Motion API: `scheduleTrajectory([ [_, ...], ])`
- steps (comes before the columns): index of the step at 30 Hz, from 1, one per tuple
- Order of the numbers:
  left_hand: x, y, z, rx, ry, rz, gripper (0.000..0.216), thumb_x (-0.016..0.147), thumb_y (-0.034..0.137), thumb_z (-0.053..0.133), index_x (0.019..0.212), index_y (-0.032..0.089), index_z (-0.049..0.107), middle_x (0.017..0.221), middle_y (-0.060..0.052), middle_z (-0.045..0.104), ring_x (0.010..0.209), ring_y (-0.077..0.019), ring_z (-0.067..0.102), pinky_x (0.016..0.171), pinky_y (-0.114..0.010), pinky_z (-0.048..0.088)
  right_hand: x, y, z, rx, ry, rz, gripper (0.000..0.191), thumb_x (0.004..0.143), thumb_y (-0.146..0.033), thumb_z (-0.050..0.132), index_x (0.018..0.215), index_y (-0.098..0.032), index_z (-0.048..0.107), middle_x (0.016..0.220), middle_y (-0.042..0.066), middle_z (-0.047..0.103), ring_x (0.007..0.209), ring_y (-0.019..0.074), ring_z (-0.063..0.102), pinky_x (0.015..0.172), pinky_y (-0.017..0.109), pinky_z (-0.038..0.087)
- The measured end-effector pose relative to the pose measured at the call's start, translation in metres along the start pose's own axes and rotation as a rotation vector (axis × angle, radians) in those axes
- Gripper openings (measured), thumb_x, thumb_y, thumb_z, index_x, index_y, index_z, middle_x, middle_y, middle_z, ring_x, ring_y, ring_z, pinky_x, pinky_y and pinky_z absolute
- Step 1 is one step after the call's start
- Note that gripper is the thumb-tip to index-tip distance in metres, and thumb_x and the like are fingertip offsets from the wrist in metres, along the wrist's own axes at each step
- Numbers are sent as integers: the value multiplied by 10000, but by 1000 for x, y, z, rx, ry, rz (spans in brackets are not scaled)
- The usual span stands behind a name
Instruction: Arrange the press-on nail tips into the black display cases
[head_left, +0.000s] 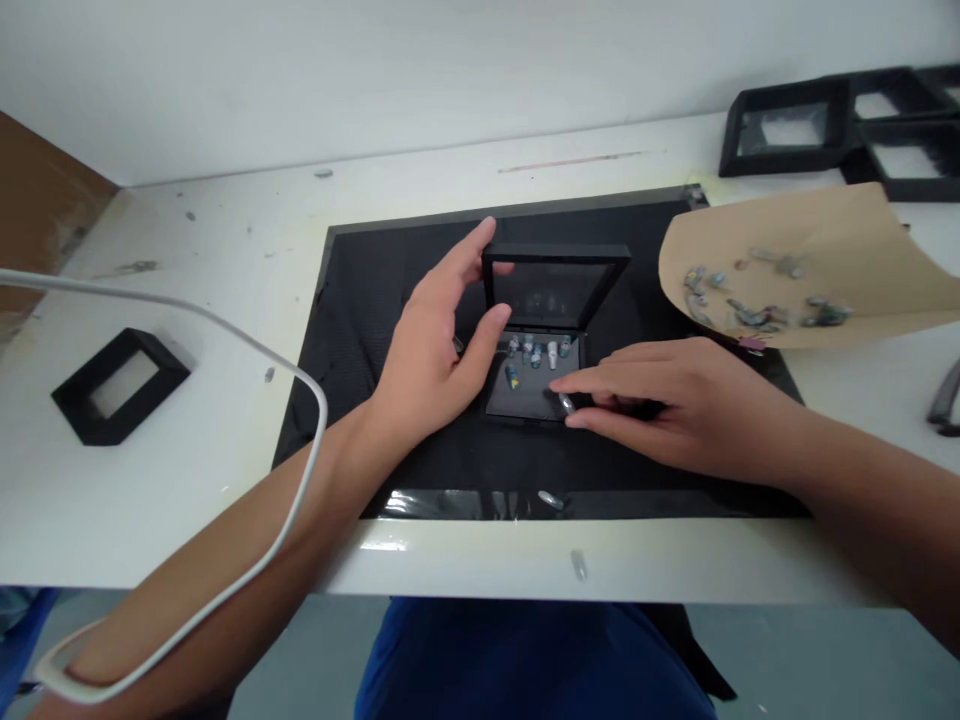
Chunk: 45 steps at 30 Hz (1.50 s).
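A small black case (525,402) lies on the black mat with its windowed lid (555,255) tilted up. Several decorated press-on nails (536,352) stand in a row inside, and one with yellow on it sits lower at the left. My left hand (442,345) grips the lid's left side, thumb in front and fingers behind. Between the thumb and index finger of my right hand (667,400) is a shiny silver press-on nail (566,403), held over the lower right of the case. Another press-on nail (551,499) rests at the mat's front edge.
A brown paper sheet (862,230) with several nails on it curls up at the right. Black frames (787,130) are stacked behind it. One black frame (120,385) lies at left. A white cable (322,420) crosses my left forearm. A loose nail (578,565) lies near the table edge.
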<state>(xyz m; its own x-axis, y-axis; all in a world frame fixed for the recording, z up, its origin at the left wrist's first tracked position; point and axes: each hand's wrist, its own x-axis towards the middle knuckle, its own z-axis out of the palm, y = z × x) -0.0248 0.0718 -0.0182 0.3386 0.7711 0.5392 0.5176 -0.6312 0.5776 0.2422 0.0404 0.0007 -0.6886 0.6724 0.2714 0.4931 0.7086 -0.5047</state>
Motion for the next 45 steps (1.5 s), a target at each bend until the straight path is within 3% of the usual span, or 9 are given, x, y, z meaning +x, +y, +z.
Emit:
scheduleTrajectory([
  [4, 0, 3, -1, 39, 32, -31, 476, 1024, 145, 610, 1482, 253, 543, 1240, -35, 743, 1129, -209, 741, 1143, -430, 579, 1, 2, 3, -2, -31, 68, 247, 1012, -415, 714, 1162, -259, 833, 626, -37, 685, 507, 129, 580, 554, 302, 417],
  [11, -1, 20, -6, 70, -51, -99, 351, 961, 141, 661, 1300, 231, 661, 1083, -25, 789, 1028, -206, 760, 992, -391, 610, -1, 3, -7, -71, -52, 64, 279, 961, -412, 769, 1190, -261, 824, 644, -41, 693, 525, 135, 591, 553, 293, 419],
  [15, -1, 25, -6, 109, -98, -134, 65, 933, 189, 687, 995, 200, 702, 1046, -42, 804, 939, -221, 764, 880, -381, 609, -4, 4, -11, -63, -24, 30, 179, 1004, -382, 707, 990, -265, 842, 797, -5, 820, 646, 173, 728, 577, 312, 469],
  [18, 0, 28, -6, 145, -116, -120, 29, 929, 200, 672, 951, 203, 690, 1069, -52, 810, 965, -232, 770, 864, -372, 607, -4, 3, -10, -55, -24, 18, 193, 1011, -358, 695, 906, -273, 832, 841, -9, 843, 675, 181, 756, 581, 320, 479],
  [23, 0, 31, -5, 181, -143, -73, 97, 958, 239, 645, 1026, 204, 704, 956, -30, 806, 879, -211, 764, 832, -362, 582, -4, 3, -5, -34, -11, -48, 180, 1022, -355, 696, 1060, -245, 833, 764, -12, 809, 609, 159, 715, 583, 307, 495],
  [29, -2, 30, -4, 211, -124, -14, 104, 984, 237, 676, 1071, 221, 732, 982, -9, 822, 888, -202, 762, 856, -354, 541, -6, 0, -1, -99, -18, -100, 243, 1063, -286, 623, 929, -219, 814, 847, 25, 838, 695, 199, 765, 606, 334, 482],
  [34, -5, 27, -3, 226, -100, 56, 125, 990, 241, 739, 1115, 238, 741, 958, 3, 826, 847, -195, 759, 835, -337, 552, -7, -4, 2, -159, -1, -20, 283, 1070, -314, 582, 878, -219, 767, 813, 54, 813, 666, 225, 730, 604, 370, 456],
  [39, -6, 27, -3, 254, -91, 78, 135, 1006, 250, 734, 1140, 234, 736, 928, 14, 822, 840, -197, 763, 847, -342, 554, -7, -5, -1, -148, 9, 149, 427, 1029, -478, 632, 679, -248, 550, 485, -24, 520, 397, 129, 411, 465, 350, 247],
  [45, -5, 29, -3, 269, -110, 89, 217, 1034, 251, 712, 1251, 236, 722, 991, 13, 836, 854, -193, 768, 822, -337, 538, -4, -9, -4, -11, -35, 160, 337, 1010, -425, 679, 725, -246, 671, 472, -68, 430, 401, 94, 354, 440, 300, 242],
])
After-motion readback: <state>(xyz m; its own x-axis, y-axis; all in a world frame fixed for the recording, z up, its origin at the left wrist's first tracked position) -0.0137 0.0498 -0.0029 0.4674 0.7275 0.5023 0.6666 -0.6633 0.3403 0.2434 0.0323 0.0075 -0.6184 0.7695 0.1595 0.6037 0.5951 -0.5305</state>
